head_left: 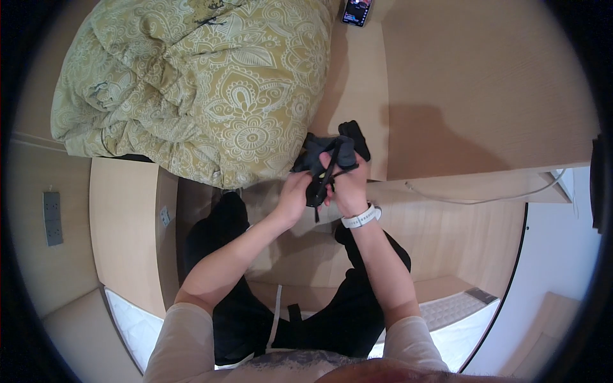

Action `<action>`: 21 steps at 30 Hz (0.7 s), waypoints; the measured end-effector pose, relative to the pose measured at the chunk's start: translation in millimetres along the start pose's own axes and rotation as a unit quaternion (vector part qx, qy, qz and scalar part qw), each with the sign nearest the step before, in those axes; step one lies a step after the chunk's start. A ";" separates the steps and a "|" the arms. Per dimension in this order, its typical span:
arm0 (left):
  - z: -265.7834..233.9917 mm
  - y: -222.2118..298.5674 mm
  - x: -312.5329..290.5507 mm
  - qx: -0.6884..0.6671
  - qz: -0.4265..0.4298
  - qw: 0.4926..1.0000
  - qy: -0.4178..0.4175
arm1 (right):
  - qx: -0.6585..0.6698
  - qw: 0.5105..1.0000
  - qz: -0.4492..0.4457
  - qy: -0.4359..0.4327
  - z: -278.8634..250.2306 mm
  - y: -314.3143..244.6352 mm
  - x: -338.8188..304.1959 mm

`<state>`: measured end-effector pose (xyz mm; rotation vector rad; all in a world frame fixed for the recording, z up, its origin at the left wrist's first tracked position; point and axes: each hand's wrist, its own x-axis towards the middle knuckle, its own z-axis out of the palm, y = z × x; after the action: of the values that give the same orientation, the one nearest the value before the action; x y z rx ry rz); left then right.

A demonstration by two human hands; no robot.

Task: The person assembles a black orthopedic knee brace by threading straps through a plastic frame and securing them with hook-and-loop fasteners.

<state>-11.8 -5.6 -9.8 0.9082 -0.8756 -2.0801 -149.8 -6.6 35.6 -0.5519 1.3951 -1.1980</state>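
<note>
In front of me, above the wooden ledge, I hold what look like black-framed glasses (315,190) between my two hands. My left hand (295,195) is closed at their left side, its fingertips partly hidden. From the right, my right hand (350,185) has its fingers curled round the thin black arms. A dark grey cloth (341,148) bunches up against the fingers of the right hand. Just beyond it lies a black case-like object (355,139), partly covered by the cloth.
A yellow-green patterned quilt (249,96) is heaped at the left, close to my left hand. A lit phone (355,11) lies at the far edge. A wooden panel (479,96) rises on the right. A pale cable (472,201) hangs below it. My legs straddle the space beneath.
</note>
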 end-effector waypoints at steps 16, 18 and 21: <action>-1.3 -1.8 -0.1 -0.010 0.003 1.000 0.025 | 0.020 0.999 -0.024 -0.017 2.7 -2.1 3.4; -0.6 -1.8 -0.6 -0.030 0.000 0.998 0.046 | 0.018 0.997 0.000 -0.074 -2.2 -14.2 2.1; 7.2 6.0 1.0 -0.015 0.010 0.999 0.036 | 0.012 0.993 -0.118 -0.027 -25.0 7.0 23.2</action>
<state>-16.1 -7.4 -1.7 0.9476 -0.8099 -2.0250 -176.2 -15.8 14.6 -0.7429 1.2929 -1.3767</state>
